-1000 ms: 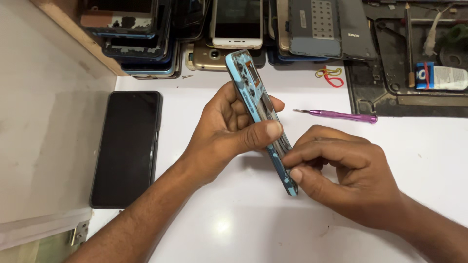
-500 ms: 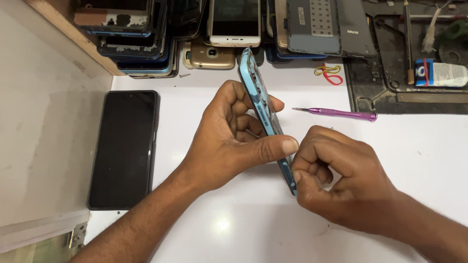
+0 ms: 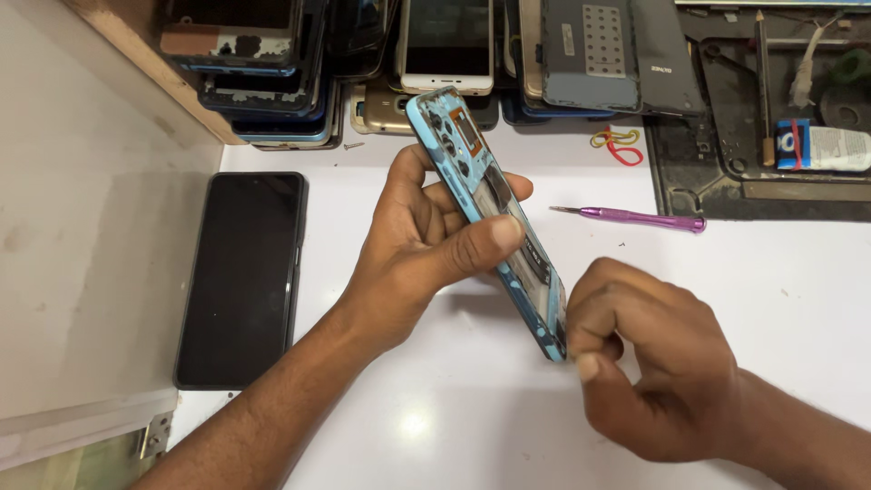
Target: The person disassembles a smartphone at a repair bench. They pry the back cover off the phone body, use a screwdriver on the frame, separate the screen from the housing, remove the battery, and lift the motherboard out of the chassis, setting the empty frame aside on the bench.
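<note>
Change since earlier frames: right hand [image 3: 653, 363] has slid down to the lower corner of the phone frame; the frame stands steeper, its top end closer to the stacked phones.
Held item: blue phone mid-frame [image 3: 490, 213], stripped, inner side with camera cut-outs and a small orange part facing the camera; tilted on edge, top end up and away, bottom corner just above or on the white tabletop [image 3: 454, 426]; contact cannot be told.
Left hand [image 3: 426, 245]: grasping the mid-frame about its middle, thumb pressed across the near face, fingers wrapped behind.
Right hand: clenched into a loose fist, thumb and forefinger pinched at the frame's bottom corner; whether a small tool or part sits in the pinch is not visible.
Black smartphone [image 3: 240, 277]: lying flat, screen dark, left of the left forearm, well apart from the frame.
Purple screwdriver [image 3: 635, 218]: lying on the tabletop beyond the right hand, tip pointing left, untouched.
Rubber bands [image 3: 619, 143]: one yellow, one red, near the dark work mat [image 3: 771, 195].
Stacked phones [image 3: 363, 63]: row of handsets and back covers along the far edge.
Glue tube [image 3: 821, 145]: white with blue band, on the mat at far right.
</note>
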